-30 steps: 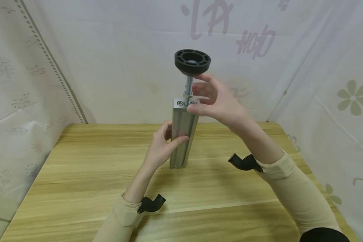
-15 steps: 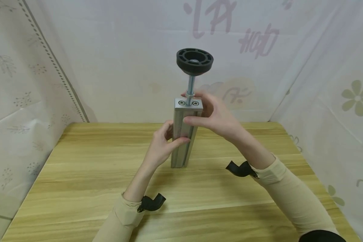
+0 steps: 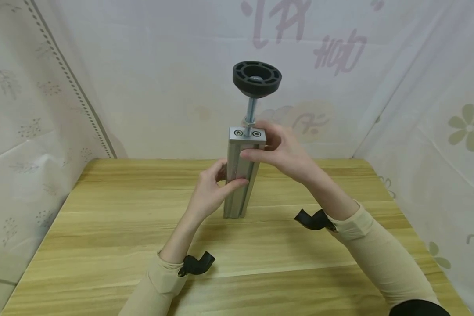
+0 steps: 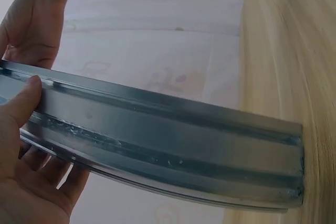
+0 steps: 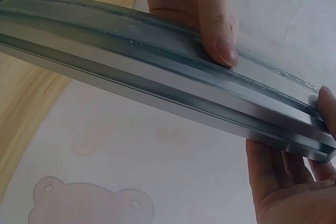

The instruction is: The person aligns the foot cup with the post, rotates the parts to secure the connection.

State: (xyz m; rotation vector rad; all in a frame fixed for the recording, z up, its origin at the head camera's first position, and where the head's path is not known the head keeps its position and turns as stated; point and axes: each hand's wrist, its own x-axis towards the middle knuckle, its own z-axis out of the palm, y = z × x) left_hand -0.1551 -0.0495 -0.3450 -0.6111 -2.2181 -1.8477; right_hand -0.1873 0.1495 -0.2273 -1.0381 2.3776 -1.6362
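A slotted aluminium profile (image 3: 237,193) stands upright on the wooden table, its lower end meeting the tabletop in the left wrist view. Its end plate (image 3: 247,135) carries two socket screws. From between them rises a threaded rod with a nut (image 3: 249,123), topped by a round black levelling foot (image 3: 257,79), its ribbed underside facing up. My left hand (image 3: 211,191) grips the profile around mid-height, thumb across the near face. Higher up, just under the end plate, my right hand (image 3: 286,153) holds it, thumb in front and fingers behind, partly hidden.
The wood-grain table (image 3: 142,228) ends at a patterned cloth backdrop (image 3: 174,87) behind and on both sides. Black curved pieces (image 3: 197,263) are fixed at both sleeve cuffs.
My right hand has come down from beside the threaded rod to grip the top of the profile. The left hand keeps its hold, and the profile stays upright.
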